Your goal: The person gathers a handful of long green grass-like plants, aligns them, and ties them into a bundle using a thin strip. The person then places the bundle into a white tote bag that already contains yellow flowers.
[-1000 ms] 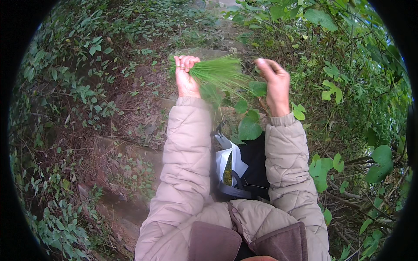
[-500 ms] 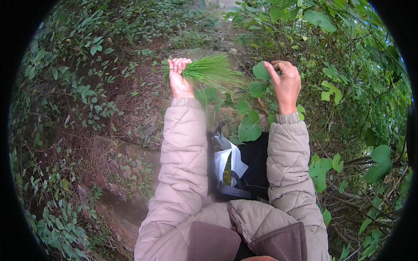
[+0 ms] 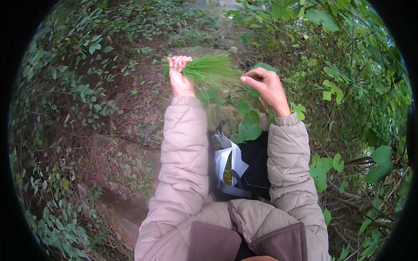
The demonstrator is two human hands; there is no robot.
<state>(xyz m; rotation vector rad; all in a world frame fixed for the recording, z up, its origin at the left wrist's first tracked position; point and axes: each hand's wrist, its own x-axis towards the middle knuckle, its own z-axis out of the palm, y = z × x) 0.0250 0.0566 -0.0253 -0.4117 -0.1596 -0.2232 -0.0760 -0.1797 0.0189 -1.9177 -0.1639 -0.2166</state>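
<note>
My left hand (image 3: 179,75) is closed in a fist around a bunch of long, thin green grass (image 3: 213,69). The stem ends poke out a little on the left of the fist, and the blades fan out to the right. At the far tips of those blades my right hand (image 3: 267,86) has its thumb and forefinger pinched together, with a few fine blades running up to them. Broad green leaves hang just behind and below the right hand, among them a round leaf (image 3: 249,129).
Between my forearms hangs a dark bag (image 3: 257,167) with a white liner (image 3: 238,161) and some yellow-green plant matter inside. Worn stone steps (image 3: 130,152) lie under scattered leaves. Dense shrubs (image 3: 48,74) crowd the left side; leafy vines (image 3: 381,163) and bare twigs crowd the right.
My right hand has moved left and slightly down, from beside a broad leaf to the tips of the grass. The left hand with the bunch has hardly moved.
</note>
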